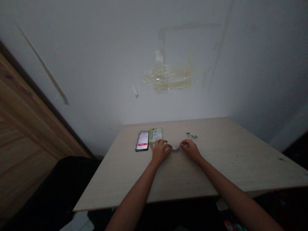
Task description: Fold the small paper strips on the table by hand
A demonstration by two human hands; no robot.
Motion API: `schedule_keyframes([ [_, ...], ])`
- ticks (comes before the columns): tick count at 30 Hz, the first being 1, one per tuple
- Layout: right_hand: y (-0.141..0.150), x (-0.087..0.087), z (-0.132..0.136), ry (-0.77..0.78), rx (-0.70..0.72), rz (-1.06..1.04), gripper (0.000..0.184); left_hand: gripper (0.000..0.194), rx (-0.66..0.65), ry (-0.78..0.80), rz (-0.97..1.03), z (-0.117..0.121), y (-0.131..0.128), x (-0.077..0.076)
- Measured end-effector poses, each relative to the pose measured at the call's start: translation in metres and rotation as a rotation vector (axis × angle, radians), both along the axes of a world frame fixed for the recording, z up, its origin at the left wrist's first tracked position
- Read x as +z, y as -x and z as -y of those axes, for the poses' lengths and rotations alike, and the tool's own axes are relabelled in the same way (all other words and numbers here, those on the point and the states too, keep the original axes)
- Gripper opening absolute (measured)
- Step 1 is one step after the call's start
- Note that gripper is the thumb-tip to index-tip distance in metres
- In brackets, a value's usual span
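My left hand is palm down on the table, its outer fingers spread over the near edge of a green-and-white printed packet. Its thumb and index finger come together at the end of a small white crumpled piece, too small to identify. Just to the right of that piece is my right hand, fingers curled and tips pinched together. Whatever those right fingertips may hold is hidden. Beyond the right hand lies a small green-and-white wrapper.
A phone with its screen lit lies left of the packet. The pale wooden table meets a white wall bearing patches of clear tape. A wooden panel and a dark shape stand at left.
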State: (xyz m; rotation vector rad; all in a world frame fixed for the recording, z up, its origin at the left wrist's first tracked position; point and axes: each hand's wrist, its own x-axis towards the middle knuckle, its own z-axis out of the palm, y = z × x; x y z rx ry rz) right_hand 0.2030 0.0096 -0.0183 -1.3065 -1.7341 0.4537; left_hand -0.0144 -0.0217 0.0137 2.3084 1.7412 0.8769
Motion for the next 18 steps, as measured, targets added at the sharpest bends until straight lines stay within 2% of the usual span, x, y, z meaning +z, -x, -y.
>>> schedule_keyframes([
  [5, 0.0001, -0.0001, 0.0006, -0.068, 0.008, 0.055, 0.016, 0.011, 0.003, 0.004, -0.011, -0.0014, 0.0011, -0.0022],
  [10, 0.0012, 0.0004, 0.0038, -0.140, 0.090, 0.156, 0.034, 0.009, -0.025, 0.028, -0.019, -0.0019, 0.0016, -0.0020],
  [18, 0.0005, 0.0042, 0.0068, -0.220, 0.198, 0.233, 0.044, 0.009, -0.039, 0.017, -0.020, -0.0006, 0.0019, 0.0003],
])
